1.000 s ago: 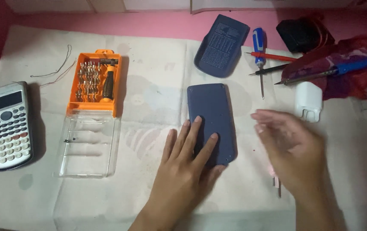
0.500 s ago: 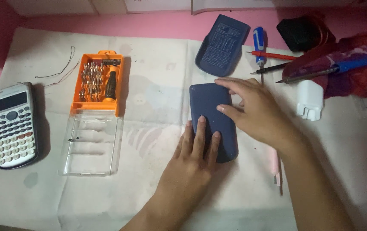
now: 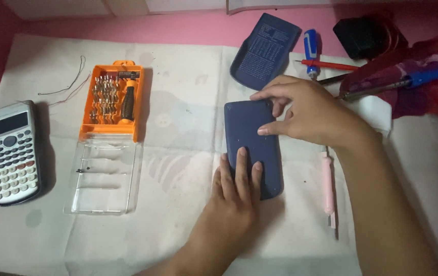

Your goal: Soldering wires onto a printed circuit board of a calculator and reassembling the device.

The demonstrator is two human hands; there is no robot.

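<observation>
Head view, the only one I have. I see a dark blue calculator (image 3: 252,148) lying face down on the white paper sheet (image 3: 188,102) that covers the pink table (image 3: 188,28), right of centre. Its long axis runs almost straight away from me, with the far end leaning slightly left and the near end slightly right; the far end is squared off, the near end rounded. My left hand (image 3: 237,197) lies flat and open on the near part of the back, fingers (image 3: 242,166) stretched up along the long axis, pressing down rather than closing on it. My right hand (image 3: 308,110) arches over the far right corner: the fingertips lie along the top edge and the thumb (image 3: 270,129) presses on the back, so it pinches that end loosely; I cannot tell how firm the hold is. Just right of the calculator, a pink pen-like tool (image 3: 327,184) lies parallel to it, partly under my right forearm. Beyond the far end, a blue slide-on cover (image 3: 265,51) lies apart, tilted to the right. Near it lie a blue-handled screwdriver (image 3: 310,46), a red-handled one (image 3: 328,65) and a blue-handled soldering iron (image 3: 403,82) on red cloth (image 3: 433,97). To the left, well apart, an orange bit-set case (image 3: 112,99) lies open with its clear lid (image 3: 104,176) toward me. A grey scientific calculator (image 3: 12,151) lies face up at the left edge.
</observation>
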